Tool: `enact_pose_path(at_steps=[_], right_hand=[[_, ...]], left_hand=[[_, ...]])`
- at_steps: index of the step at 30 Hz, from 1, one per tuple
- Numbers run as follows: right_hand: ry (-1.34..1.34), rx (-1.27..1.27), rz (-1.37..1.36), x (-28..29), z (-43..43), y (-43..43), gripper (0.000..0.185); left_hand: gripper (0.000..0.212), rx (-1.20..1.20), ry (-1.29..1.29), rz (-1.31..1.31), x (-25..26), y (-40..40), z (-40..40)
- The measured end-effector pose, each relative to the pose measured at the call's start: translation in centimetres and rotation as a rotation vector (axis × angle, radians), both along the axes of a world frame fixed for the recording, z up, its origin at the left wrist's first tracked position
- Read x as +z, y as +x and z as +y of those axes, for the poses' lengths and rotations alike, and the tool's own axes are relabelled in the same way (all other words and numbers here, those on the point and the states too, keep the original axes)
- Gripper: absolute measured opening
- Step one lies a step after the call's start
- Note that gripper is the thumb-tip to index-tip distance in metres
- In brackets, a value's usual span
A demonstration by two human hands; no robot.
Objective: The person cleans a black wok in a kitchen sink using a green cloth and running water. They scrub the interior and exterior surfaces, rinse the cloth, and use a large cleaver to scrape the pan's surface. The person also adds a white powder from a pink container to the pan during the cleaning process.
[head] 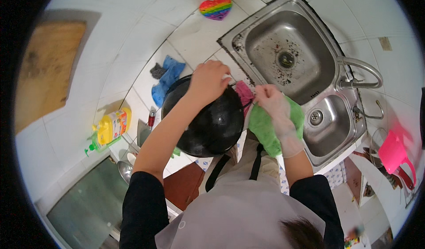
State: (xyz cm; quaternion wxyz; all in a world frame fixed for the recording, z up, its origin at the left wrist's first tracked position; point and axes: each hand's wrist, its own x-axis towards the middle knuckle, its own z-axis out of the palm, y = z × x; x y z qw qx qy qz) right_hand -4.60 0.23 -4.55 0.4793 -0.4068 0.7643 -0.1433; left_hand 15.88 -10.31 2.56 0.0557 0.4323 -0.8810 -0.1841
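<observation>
A black wok [215, 123] lies on the white tiled counter, its dark curved side showing. My bare left hand [211, 79] is over its far edge with bent fingers; a small whitish spot shows between thumb and fingers, too small to name. My right hand [272, 99], in a translucent glove, is closed in beside the wok's thin dark handle and a pink cloth [244, 93]; what its fingertips hold is hidden. A green fluffy cloth [262, 123] hangs under my right wrist. A blue cloth [169, 73] and a dark scouring pad [157, 71] lie beyond the wok.
A double steel sink [240, 48] with food scraps around its drain is at the right, with a faucet [365, 68]. At the left stand yellow [114, 123] and green pump bottles, near a cleaver blade [143, 132] and a ladle [125, 171]. A rainbow heart [215, 7] lies at the back.
</observation>
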Motion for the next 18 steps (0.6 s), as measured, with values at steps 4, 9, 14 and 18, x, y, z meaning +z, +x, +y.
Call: enact_pose_path(at_steps=[4, 9, 14, 18], right_hand=[[-0.019, -0.228, -0.228, 0.9, 1.9, -0.9, 0.034], [-0.260, -0.313, -0.128, 1.6, 5.1, -0.9, 0.035], [-0.326, -0.165, 0.014, 6.1, 7.7, 2.3, 0.036], [-0.587, -0.079, 0.206, 6.7, 10.0, 7.1, 0.036]], left_hand=[[0.013, 0.311, -0.174, 0.144, 6.1, 9.0, 3.4], [0.010, 0.817, -0.091, 0.164, 6.1, 20.5, 14.8], [0.012, 0.978, -0.004, 0.124, 1.7, 25.8, 25.5], [0.017, 1.008, 0.023, 0.105, -2.6, 27.8, 31.4]])
